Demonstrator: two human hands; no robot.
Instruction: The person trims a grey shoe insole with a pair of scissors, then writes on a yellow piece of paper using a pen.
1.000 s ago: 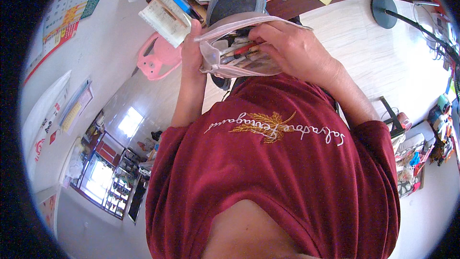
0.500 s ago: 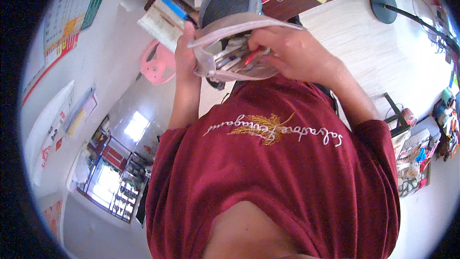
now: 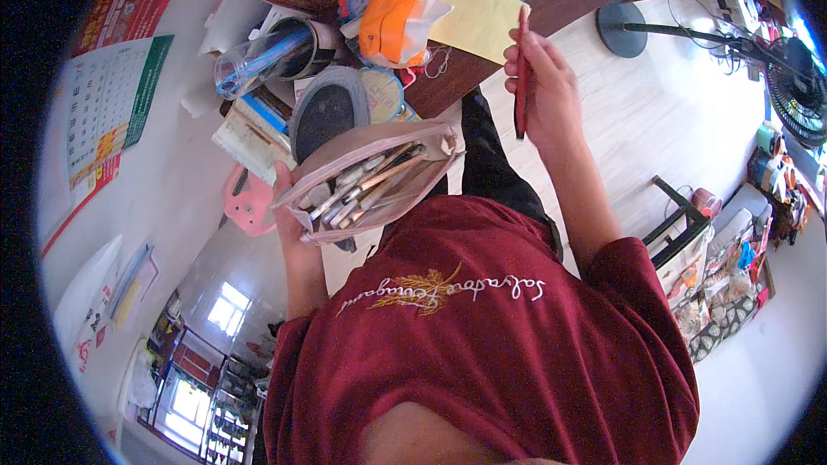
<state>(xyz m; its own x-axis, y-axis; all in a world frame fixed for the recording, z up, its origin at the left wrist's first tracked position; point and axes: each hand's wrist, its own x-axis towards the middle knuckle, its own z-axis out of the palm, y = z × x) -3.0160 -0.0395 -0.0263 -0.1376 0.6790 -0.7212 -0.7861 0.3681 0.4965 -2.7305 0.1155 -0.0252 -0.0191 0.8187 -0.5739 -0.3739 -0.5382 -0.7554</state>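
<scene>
My left hand [image 3: 290, 211] grips the left end of a pale pink zip pencil case [image 3: 366, 143], its fingers partly hidden by it. The case gapes wide, and several pens and pencils [image 3: 379, 179] lie loosely inside. Off to the right, well apart from the case, my right hand [image 3: 556, 90] is raised above the floor beside the table edge. A slim red pen [image 3: 522, 82] is pinched upright between its thumb and fingers.
A dark brown table [image 3: 586, 0] bears a yellow sheet [image 3: 482, 17], an orange soft pack [image 3: 394, 27] and a clear cup of blue pens [image 3: 250, 69]. A grey round-faced object [image 3: 332, 116] stands just beyond the case. A black fan [image 3: 794, 90] is at the far right.
My right hand has come out of the pencil case and moved right, carrying the red pen. The case, still in my left hand, has shifted left and lower in view.
</scene>
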